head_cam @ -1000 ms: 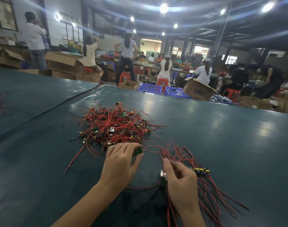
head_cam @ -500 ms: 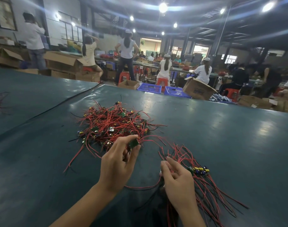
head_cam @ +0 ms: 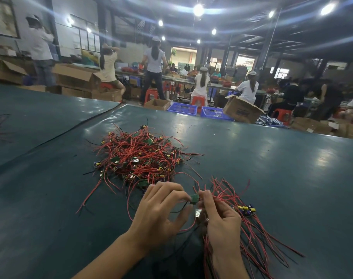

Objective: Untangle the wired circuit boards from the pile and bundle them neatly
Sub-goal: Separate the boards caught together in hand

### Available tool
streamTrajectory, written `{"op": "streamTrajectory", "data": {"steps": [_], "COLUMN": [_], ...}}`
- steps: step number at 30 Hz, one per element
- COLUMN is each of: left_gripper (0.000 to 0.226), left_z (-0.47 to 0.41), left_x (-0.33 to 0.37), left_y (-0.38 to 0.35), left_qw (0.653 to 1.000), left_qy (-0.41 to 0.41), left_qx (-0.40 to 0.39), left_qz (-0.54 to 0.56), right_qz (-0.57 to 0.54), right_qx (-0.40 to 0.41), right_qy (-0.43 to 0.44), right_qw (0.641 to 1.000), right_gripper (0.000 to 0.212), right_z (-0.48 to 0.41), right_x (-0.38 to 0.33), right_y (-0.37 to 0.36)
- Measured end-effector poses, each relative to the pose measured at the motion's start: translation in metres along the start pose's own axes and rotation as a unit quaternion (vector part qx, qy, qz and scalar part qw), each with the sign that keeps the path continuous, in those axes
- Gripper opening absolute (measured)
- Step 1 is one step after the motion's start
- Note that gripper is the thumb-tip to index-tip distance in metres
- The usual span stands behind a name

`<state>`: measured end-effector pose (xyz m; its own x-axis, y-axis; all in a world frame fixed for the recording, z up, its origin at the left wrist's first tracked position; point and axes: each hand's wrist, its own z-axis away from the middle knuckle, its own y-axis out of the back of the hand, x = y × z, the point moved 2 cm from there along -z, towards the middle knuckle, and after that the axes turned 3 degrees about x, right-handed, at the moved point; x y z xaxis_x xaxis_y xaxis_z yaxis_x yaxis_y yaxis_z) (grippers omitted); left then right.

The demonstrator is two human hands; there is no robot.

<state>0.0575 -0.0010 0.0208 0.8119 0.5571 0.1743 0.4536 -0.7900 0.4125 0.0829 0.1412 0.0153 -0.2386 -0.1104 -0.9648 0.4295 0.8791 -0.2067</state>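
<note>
left hand (head_cam: 157,216) pinches green board (head_cam: 194,198), right hand (head_cam: 222,222) grips bundle (head_cam: 254,234), pile (head_cam: 139,158) behind

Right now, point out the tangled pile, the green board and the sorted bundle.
tangled pile (head_cam: 140,158): head view, its middle
green board (head_cam: 194,198): head view, its face
sorted bundle (head_cam: 246,209): head view, its yellow capacitors

A glossy dark green table cover (head_cam: 272,168) fills the foreground under round white ceiling lamps (head_cam: 198,10). Beyond it are open brown cardboard boxes (head_cam: 75,76), two blue plastic crates (head_cam: 182,108) and red plastic stools (head_cam: 151,94), with workers in white shirts (head_cam: 201,81) seated among them. Paned windows (head_cam: 87,40) line the pale left wall, and dark steel columns (head_cam: 266,45) rise to the roof.
</note>
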Motion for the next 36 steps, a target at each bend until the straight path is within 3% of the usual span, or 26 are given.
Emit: {"op": "streamTrajectory", "data": {"steps": [3, 6, 8, 11, 13, 17, 21, 28, 32, 36], "left_gripper": [0.036, 0.061, 0.053, 0.044, 0.039, 0.02, 0.018, 0.021, 0.023, 0.022], "left_z": [0.003, 0.006, 0.007, 0.006, 0.006, 0.005, 0.007, 0.006, 0.004, 0.002], "left_x": [0.002, 0.003, 0.004, 0.005, 0.005, 0.009, 0.012, 0.012, 0.013, 0.012], "left_y": [-0.004, -0.012, -0.015, -0.019, -0.02, -0.018, -0.015, -0.014, -0.014, -0.016], "left_qw": [0.991, 0.932, 0.877, 0.81, 0.792, 0.854, 0.883, 0.87, 0.871, 0.873], "left_qy": [0.046, 0.206, 0.295, 0.365, 0.372, 0.31, 0.281, 0.296, 0.298, 0.315], "left_qx": [-0.061, -0.156, -0.164, -0.12, -0.079, -0.032, -0.041, -0.065, -0.058, -0.055], "left_qz": [0.108, 0.253, 0.342, 0.443, 0.477, 0.417, 0.373, 0.389, 0.387, 0.368], "right_qz": [-0.07, -0.1, -0.099, -0.102, -0.108, -0.054, -0.01, -0.025, -0.01, -0.046], "right_qx": [-0.002, -0.031, -0.052, -0.069, -0.066, -0.042, -0.044, -0.053, -0.001, 0.062], "right_qy": [-0.053, -0.086, -0.105, -0.133, -0.145, -0.101, -0.071, -0.052, -0.041, -0.076], "right_qw": [0.996, 0.991, 0.988, 0.983, 0.981, 0.993, 0.996, 0.997, 0.999, 0.994], "right_gripper": [0.026, 0.023, 0.023, 0.025, 0.027, 0.033, 0.03, 0.023, 0.031, 0.027], "right_z": [-0.001, 0.001, 0.003, 0.003, 0.002, 0.001, 0.003, 0.001, -0.001, -0.004], "right_x": [-0.003, -0.005, -0.005, -0.001, 0.001, 0.003, 0.005, 0.004, 0.003, 0.004], "right_y": [0.002, 0.001, 0.0, -0.001, -0.002, -0.006, -0.008, -0.005, -0.004, -0.004]}}
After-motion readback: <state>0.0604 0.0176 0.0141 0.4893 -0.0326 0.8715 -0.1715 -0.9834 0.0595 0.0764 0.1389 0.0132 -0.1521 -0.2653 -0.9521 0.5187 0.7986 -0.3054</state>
